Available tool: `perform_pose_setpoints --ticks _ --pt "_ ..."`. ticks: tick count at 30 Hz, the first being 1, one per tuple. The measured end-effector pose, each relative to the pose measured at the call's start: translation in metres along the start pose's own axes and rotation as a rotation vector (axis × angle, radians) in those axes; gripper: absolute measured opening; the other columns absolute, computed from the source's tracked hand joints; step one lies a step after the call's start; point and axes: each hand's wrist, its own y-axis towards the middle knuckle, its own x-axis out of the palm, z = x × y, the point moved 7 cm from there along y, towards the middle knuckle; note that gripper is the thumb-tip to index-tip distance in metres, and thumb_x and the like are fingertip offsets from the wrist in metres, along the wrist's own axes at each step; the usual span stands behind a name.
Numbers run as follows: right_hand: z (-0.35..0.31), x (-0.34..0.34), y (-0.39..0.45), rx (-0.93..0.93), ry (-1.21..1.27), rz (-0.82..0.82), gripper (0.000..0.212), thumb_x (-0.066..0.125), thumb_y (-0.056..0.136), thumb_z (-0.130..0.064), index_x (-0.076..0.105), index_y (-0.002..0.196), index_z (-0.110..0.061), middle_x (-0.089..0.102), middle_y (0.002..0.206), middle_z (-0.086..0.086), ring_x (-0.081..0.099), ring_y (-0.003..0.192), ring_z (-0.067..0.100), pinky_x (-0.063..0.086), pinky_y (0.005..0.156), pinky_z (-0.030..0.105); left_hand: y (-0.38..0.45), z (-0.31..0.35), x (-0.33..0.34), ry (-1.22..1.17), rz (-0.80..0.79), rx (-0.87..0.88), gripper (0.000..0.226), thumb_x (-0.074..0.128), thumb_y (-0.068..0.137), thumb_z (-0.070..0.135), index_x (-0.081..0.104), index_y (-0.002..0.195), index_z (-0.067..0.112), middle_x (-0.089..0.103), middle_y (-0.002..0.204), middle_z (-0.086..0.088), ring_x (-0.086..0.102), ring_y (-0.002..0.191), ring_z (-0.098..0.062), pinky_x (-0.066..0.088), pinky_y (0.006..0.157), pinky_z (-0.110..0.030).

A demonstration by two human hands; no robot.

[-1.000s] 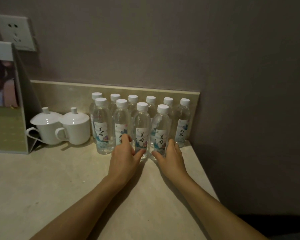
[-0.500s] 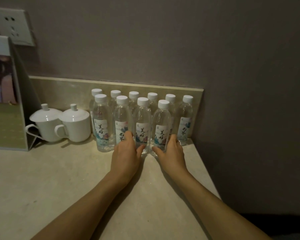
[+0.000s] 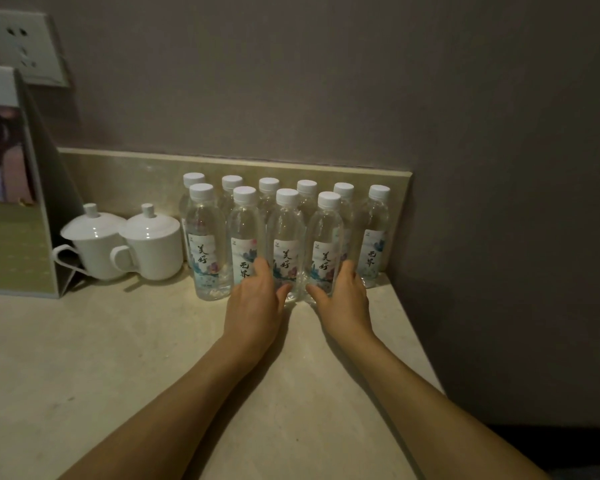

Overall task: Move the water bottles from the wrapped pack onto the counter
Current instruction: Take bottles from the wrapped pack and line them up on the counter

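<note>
Several clear water bottles with white caps stand in two rows on the beige counter [image 3: 125,358], against its back ledge. No wrapped pack is in view. My left hand [image 3: 255,303] cups the base of the third front-row bottle [image 3: 286,237], with fingers between it and the second bottle [image 3: 244,233] and the thumb in front. The fourth front-row bottle [image 3: 326,237] has my right hand [image 3: 343,299] wrapped around its base, thumb on its left and fingers on its right. Both bottles stand upright on the counter.
Two white lidded cups [image 3: 153,242] stand left of the bottles, beside a standing card holder [image 3: 18,244] at the far left. A wall socket [image 3: 25,46] is above it. The counter ends at a dark wall on the right, close to the last bottle [image 3: 373,237].
Both hands have stayed at the bases of the two right front bottles and edged them slightly back toward the rear row.
</note>
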Motion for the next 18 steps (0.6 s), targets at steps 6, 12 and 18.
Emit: perform_pose_setpoints --ticks 6,12,18 --pt "0.0031 0.001 0.0 -0.005 -0.012 0.027 0.058 0.068 0.087 -0.038 0.036 0.131 -0.019 0.052 0.134 0.008 0.056 0.118 0.028 0.055 0.089 0.047 0.0018 -0.0009 0.0003 0.014 -0.028 0.015 0.029 0.063 0.094 0.029 0.044 0.107 0.011 0.071 0.099 -0.01 0.07 0.086 -0.025 0.059 0.074 -0.038" --pt "0.0043 0.0032 0.0013 -0.002 -0.04 0.033 0.063 0.067 0.087 -0.041 0.033 0.135 -0.018 0.05 0.136 0.008 0.056 0.118 0.029 0.055 0.087 0.047 0.0019 0.0 -0.0002 0.013 -0.045 0.04 0.029 0.062 0.094 0.028 0.046 0.108 0.008 0.071 0.1 -0.011 0.069 0.087 -0.027 0.058 0.076 -0.04" --pt "0.0052 0.0036 0.0007 0.001 -0.052 0.046 0.063 0.066 0.087 -0.043 0.034 0.136 -0.019 0.051 0.136 0.006 0.056 0.117 0.026 0.056 0.086 0.046 0.0024 -0.0002 -0.0011 0.014 -0.064 0.042 0.028 0.061 0.095 0.027 0.045 0.109 0.008 0.07 0.101 -0.011 0.069 0.088 -0.027 0.058 0.077 -0.04"
